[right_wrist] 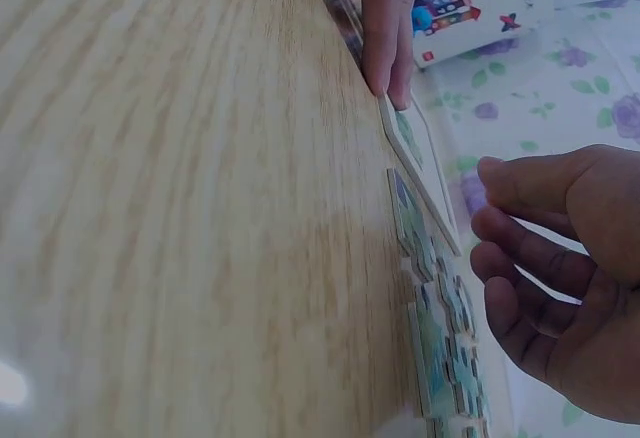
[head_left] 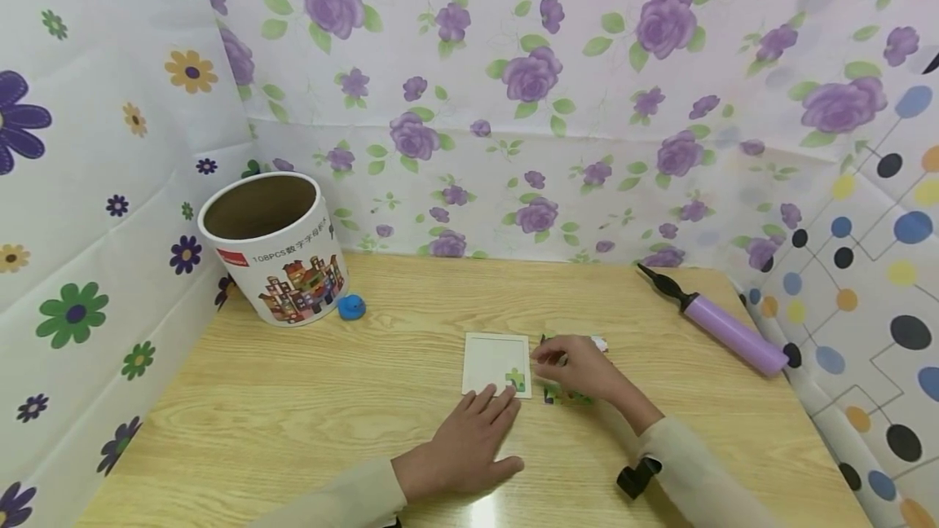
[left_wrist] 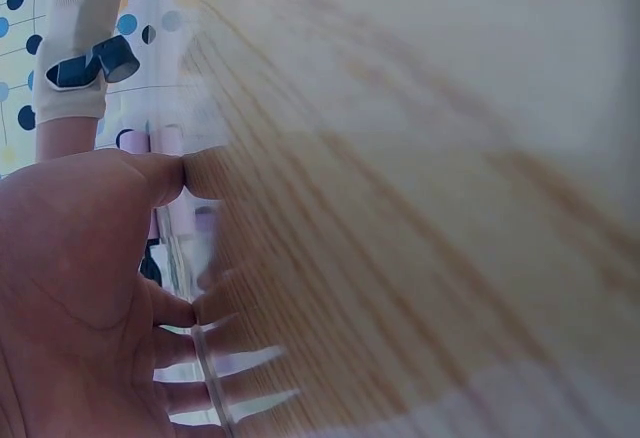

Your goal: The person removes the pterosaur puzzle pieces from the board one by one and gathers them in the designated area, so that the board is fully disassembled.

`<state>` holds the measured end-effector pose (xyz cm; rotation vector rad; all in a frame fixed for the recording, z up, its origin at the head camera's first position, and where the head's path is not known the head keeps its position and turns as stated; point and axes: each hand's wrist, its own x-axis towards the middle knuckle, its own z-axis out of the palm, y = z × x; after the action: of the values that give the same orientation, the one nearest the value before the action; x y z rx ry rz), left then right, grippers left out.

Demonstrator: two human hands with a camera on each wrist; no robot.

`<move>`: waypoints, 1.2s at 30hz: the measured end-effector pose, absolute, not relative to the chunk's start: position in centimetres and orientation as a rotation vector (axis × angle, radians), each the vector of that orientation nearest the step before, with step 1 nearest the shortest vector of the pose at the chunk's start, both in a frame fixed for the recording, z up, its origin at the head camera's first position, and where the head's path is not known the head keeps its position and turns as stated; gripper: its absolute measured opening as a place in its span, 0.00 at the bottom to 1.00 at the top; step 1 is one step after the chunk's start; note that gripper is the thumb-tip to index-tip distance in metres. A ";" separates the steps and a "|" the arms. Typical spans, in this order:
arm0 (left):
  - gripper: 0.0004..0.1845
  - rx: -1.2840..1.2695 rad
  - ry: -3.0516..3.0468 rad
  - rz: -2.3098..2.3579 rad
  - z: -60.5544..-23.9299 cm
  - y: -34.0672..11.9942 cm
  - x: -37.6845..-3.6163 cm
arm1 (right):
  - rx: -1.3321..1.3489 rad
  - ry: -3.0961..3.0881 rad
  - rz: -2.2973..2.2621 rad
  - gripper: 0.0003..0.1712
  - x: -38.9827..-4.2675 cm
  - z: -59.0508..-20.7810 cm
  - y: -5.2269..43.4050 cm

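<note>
A square white puzzle tray (head_left: 487, 357) lies on the table, with one green jigsaw piece (head_left: 515, 380) in its lower right corner. My left hand (head_left: 473, 442) is spread flat, its fingertips touching the tray's near edge. Just right of the tray, my right hand (head_left: 579, 367) hovers over several loose green puzzle pieces (head_left: 568, 396) and covers part of them. In the right wrist view its fingers (right_wrist: 540, 258) are loosely bent, with nothing seen between them. Thick loose pieces (right_wrist: 432, 343) lie in a group below that hand, close to the tray (right_wrist: 425, 163).
At the back left stands a large white bucket (head_left: 282, 267) with printed building blocks. A small blue toy duck (head_left: 352, 307) sits beside it. On the right lies a purple hand pump (head_left: 734, 334) with a black nozzle. Floral and dotted cloth walls (head_left: 477, 129) enclose the wooden table (head_left: 308, 414).
</note>
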<state>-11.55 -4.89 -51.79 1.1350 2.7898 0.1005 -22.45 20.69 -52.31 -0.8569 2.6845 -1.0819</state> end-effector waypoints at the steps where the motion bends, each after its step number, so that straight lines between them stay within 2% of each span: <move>1: 0.42 1.135 2.787 0.102 -51.8 -4.9 -11.6 | -0.852 2.686 -1.082 0.12 -22.5 -52.3 20.5; 26: 0.42 1.159 2.787 0.128 -51.9 -5.0 -11.4 | -0.956 2.712 -0.852 0.11 -23.3 -53.0 17.5; 36: 0.42 1.167 2.784 0.134 -51.9 -5.0 -11.5 | -0.862 2.678 -0.941 0.04 -23.0 -52.7 17.3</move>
<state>-11.47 -5.02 -51.87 1.1675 2.7843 0.1336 -23.03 17.30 -52.74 -0.8622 2.6781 -0.9407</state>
